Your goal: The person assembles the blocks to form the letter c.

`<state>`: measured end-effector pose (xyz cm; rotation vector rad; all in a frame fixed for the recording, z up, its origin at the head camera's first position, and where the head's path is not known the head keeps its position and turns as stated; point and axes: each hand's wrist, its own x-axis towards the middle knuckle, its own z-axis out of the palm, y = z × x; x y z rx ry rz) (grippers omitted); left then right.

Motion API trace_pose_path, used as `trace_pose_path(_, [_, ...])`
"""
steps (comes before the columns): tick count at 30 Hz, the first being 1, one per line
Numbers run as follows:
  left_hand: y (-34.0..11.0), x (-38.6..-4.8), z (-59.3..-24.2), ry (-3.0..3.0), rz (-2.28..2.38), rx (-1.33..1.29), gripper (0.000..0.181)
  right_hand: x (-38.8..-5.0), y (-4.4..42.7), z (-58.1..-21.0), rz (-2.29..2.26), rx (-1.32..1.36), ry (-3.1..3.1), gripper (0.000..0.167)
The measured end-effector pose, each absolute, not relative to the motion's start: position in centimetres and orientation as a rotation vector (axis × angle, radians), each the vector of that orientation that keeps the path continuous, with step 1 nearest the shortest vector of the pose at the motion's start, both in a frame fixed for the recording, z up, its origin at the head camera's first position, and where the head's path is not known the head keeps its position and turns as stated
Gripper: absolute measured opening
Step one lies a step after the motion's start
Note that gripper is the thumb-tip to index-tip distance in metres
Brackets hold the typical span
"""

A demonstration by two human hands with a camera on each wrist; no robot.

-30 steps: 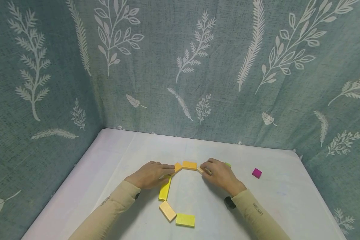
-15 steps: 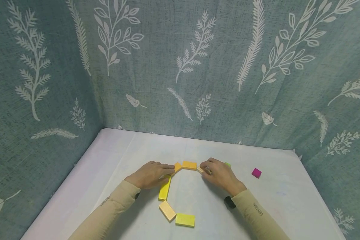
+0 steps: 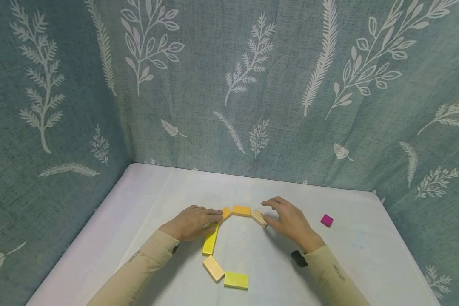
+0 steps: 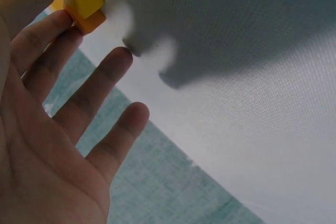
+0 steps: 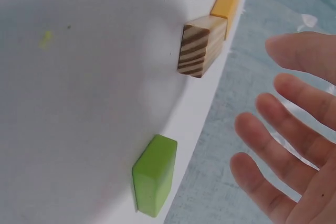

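My left hand (image 3: pixel 192 223) lies over the joint between a long yellow block (image 3: pixel 210 241) and a slanted orange block (image 3: pixel 226 213). In the left wrist view its fingers are mostly straight, the thumb by the yellow block and two fingertips touching the orange one. A second orange block (image 3: pixel 241 211) follows to the right. Beside that lies a striped wooden block (image 3: pixel 259 217), at a slant. My right hand (image 3: pixel 292 221) hovers just right of it, fingers spread and holding nothing. A green block (image 5: pixel 155 177) shows in the right wrist view; the hand hides it in the head view.
A tan block (image 3: pixel 214 268) and a yellow-green block (image 3: pixel 236 280) continue the curved row at the front. A magenta block (image 3: pixel 326 220) lies apart on the right of the white table (image 3: pixel 367 263). Patterned cloth (image 3: pixel 214 85) stands behind the table.
My right hand has let go of the striped wooden block and moved slightly right, its fingers spreading. The green block has become hidden in the head view. My left hand stays in place.
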<state>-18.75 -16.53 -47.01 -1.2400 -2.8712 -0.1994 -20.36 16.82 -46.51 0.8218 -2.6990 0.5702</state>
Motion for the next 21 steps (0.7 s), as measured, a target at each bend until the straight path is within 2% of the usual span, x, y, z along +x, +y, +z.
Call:
trace_pose_path(11, [-16.5, -18.7, -47.0, -2.868, -0.206, -1.241, 0.043, -20.2, 19.1, -46.9, 0.607, 0.948, -2.512, 0.047])
trace_pose_path(21, [-16.6, -18.8, -47.1, -2.856, -0.199, -1.244, 0.043, -20.2, 21.2, -46.7, 0.538, 0.942, -2.640, 0.059])
